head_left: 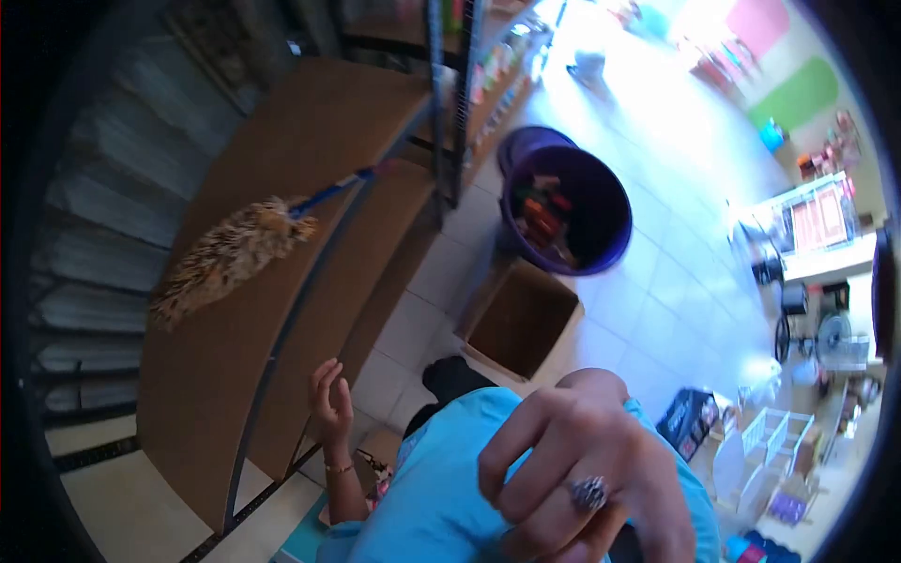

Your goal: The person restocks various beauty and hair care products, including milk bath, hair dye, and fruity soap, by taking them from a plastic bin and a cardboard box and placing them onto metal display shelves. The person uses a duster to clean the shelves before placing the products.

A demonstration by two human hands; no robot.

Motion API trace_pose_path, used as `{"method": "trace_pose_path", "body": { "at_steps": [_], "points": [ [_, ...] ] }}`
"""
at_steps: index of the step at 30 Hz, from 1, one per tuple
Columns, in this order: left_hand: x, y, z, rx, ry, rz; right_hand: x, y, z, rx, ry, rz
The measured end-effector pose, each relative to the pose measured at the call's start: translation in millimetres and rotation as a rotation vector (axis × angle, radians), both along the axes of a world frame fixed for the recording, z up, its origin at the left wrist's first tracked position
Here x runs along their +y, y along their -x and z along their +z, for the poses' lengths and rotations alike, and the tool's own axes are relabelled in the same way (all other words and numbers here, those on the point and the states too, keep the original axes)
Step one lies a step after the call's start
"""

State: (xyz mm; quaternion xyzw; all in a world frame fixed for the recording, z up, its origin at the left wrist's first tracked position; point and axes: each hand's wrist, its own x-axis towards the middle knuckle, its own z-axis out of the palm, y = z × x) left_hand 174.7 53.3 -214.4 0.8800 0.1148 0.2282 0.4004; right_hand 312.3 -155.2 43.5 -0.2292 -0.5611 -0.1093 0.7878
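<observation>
My left hand (331, 405) is beside the lower edge of the brown shelves, its fingers apart and nothing in them. Close to the camera, in front of the blue shirt, my right hand (587, 469) wears a ring and has its fingers curled; whatever they may hold is hidden. A feather duster (235, 253) with a blue handle lies on the upper brown shelf (225, 375), its handle end over the shelf's edge. Neither hand touches the duster.
An open cardboard box (524, 321) stands on the tiled floor (648, 291), next to a purple bin (615, 211) with colourful items inside. White racks (774, 432), a fan (832, 340) and a dark bag (687, 420) are at the right. A metal post (457, 103) rises beside the shelves.
</observation>
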Motion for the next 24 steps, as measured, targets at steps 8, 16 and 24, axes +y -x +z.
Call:
{"method": "trace_pose_path", "body": {
  "at_steps": [8,16,24],
  "points": [
    [-94,17,-151,0.632,0.121,-0.378,-124,0,5,-0.061,0.377,-0.172],
    [-226,28,-260,0.874,0.461,-0.187,-281,-3,-66,0.174,0.139,-0.288],
    [-419,9,-228,0.858,0.698,-0.25,-385,-21,-52,0.367,0.059,-0.173]
  ]
}}
